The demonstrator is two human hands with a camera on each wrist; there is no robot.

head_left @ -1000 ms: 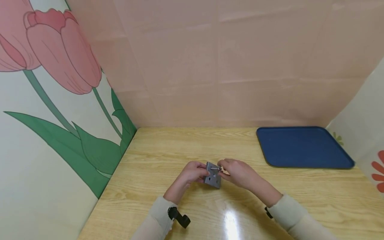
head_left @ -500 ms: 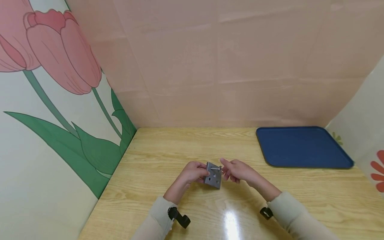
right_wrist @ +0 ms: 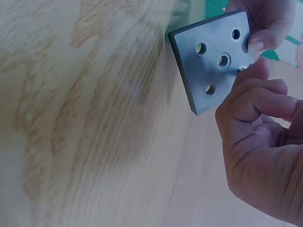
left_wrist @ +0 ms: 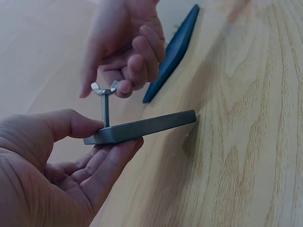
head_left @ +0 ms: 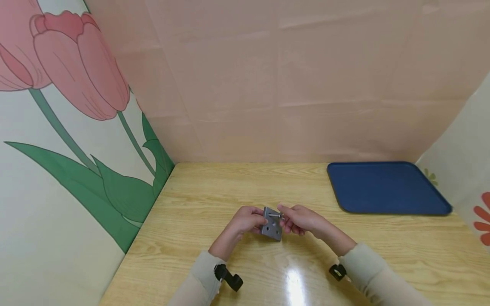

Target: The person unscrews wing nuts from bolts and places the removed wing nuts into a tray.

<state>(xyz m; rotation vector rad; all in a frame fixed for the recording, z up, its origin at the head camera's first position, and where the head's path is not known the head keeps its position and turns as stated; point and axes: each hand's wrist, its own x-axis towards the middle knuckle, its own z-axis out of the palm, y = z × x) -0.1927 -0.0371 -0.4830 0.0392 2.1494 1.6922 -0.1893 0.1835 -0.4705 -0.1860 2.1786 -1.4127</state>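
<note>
My left hand (head_left: 246,219) grips a grey metal plate (head_left: 271,233) by one edge, thumb above and fingers beneath in the left wrist view. The plate, pierced with several round holes (right_wrist: 223,60), is held tilted over the table. A silver wing screw (left_wrist: 105,109) stands up from it beside my left thumb, its winged head away from the plate. My right hand (head_left: 306,219) is at that head, the straight thumb on one side and loosely bent fingers on the other. A gap shows between thumb and wing; the forefinger is close to or touching the other wing.
A blue tray (head_left: 388,189) lies at the back right of the wooden table (head_left: 229,182). A pink-covered wall (head_left: 275,106) rises behind the table, and a tulip-patterned wall (head_left: 76,170) borders the left side.
My right hand drew back from the wing screw with its thumb lifted, and now has come in close to the screw's head again. The left hand and plate stay put.
</note>
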